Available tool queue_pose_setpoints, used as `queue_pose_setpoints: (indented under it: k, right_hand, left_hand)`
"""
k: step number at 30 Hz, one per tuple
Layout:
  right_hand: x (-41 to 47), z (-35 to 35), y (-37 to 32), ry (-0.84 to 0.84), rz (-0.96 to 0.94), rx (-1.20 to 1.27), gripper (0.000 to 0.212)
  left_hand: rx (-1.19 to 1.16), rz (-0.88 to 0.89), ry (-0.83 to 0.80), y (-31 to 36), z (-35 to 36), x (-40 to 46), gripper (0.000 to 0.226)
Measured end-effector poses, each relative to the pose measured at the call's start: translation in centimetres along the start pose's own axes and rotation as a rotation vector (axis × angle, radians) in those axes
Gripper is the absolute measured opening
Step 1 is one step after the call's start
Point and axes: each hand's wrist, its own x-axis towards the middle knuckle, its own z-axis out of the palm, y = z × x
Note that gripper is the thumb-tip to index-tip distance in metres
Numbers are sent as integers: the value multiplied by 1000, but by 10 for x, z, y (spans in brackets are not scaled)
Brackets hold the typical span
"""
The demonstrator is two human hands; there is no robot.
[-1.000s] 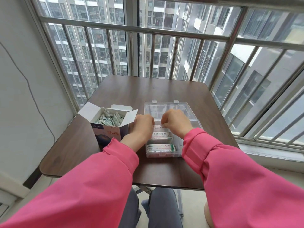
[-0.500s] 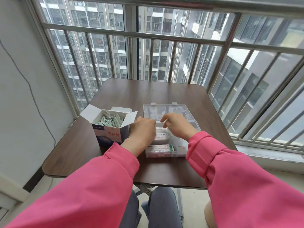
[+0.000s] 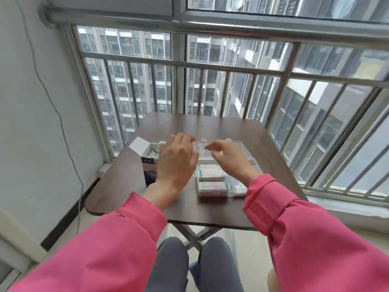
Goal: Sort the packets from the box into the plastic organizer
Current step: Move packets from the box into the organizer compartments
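Balcony table (image 3: 210,127): both hands had lifted off the plastic organizer (image 3: 212,182); left hand (image 3: 176,161) spread, nearing the box (image 3: 150,163); right hand (image 3: 228,157) loosely curled, empty — next packet likely.

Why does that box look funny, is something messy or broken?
Nothing is broken or spilled. The box just has its flaps open, with packets heaped loosely inside. The plastic organizer sits flat on the table.

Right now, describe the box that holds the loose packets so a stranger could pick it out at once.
On the brown table by the barred window, look left of the clear plastic organizer. The box stands there, partly behind the left hand: dark printed cardboard with white flaps open, unlike the see-through organizer.
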Motion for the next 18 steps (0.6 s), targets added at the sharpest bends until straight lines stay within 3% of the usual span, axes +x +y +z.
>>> queue_pose_setpoints:
  k: [2,4,7,9,14,18]
  right_hand:
    - [1,8,-17,6,-89,-1,26]
    - [3,18,-32,-16,-158,-33,25]
    - [9,36,-45,-53,-195,-98,26]
    - [16,46,-49,-65,-171,-125,27]
    - [34,64,-56,-38,-44,-158,30]
    - [41,78,-61,-41,0,-298,23]
  left_hand:
    - [47,-111,-124,-26,-10,2,46]
    - [73,-174,-354,-54,-19,3,66]
    - [159,-87,-686,-88,-26,10,87]
    - [191,-48,-814,-100,-28,15,97]
    - [195,-1,-631,-101,-24,13,70]
    - [72,-57,-566,-102,-19,4,63]
